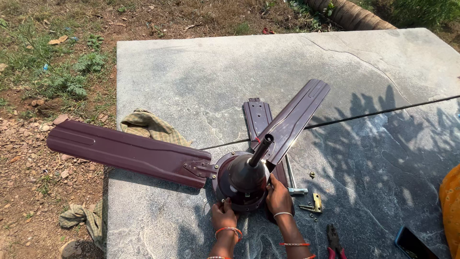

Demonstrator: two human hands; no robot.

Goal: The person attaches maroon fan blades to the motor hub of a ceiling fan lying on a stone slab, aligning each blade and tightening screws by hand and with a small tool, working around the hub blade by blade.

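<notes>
Both hands grip the rim of the ceiling fan motor (242, 180) lying on the stone counter (191, 72): the left hand (223, 211) curls on its near-left edge, the right hand (278, 195) presses its near-right side. Working on the housing seems best done by holding it steady and keeping fingers away from the blade brackets. The fan is dark maroon, its down-rod (261, 149) tilted upward, one long blade (124, 151) reaching left of the motor, another blade (294, 117) rising beyond it. Small screws and a brass bracket (316, 202) lie just right of the motor, pliers (334, 242) nearer.
</notes>
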